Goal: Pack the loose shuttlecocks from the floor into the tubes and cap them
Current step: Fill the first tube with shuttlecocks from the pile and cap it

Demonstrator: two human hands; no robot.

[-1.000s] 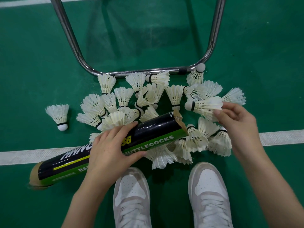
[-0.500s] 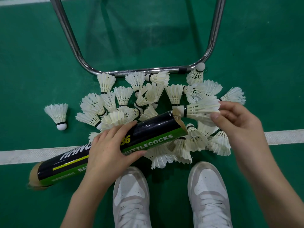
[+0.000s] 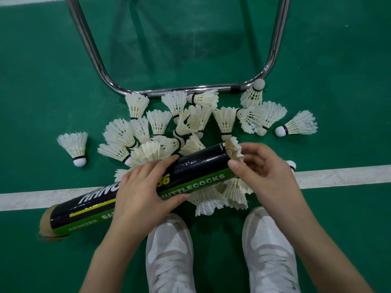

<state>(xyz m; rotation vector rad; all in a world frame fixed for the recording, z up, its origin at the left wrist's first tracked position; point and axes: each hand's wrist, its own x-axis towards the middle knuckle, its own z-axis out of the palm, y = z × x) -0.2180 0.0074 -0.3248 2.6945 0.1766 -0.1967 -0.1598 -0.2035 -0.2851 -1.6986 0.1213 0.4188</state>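
Both hands (image 3: 146,193) on tube (image 3: 196,169)

Shuttlecock (image 3: 233,150) mostly inside tube (image 3: 131,199); shoes (image 3: 169,250) and frame (image 3: 190,89) cut off by edges.

- Single head view, worn high, looking steeply down and forward.
- Near range: shoes (image 3: 169,250) at 6 o'clock, metal frame (image 3: 169,92) at 12 o'clock.

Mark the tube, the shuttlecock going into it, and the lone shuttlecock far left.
tube (image 3: 203,166), head view, black upper wall near its open end
shuttlecock entering tube (image 3: 233,148), head view, feather skirt at the mouth
lone shuttlecock (image 3: 74,144), head view, feather skirt
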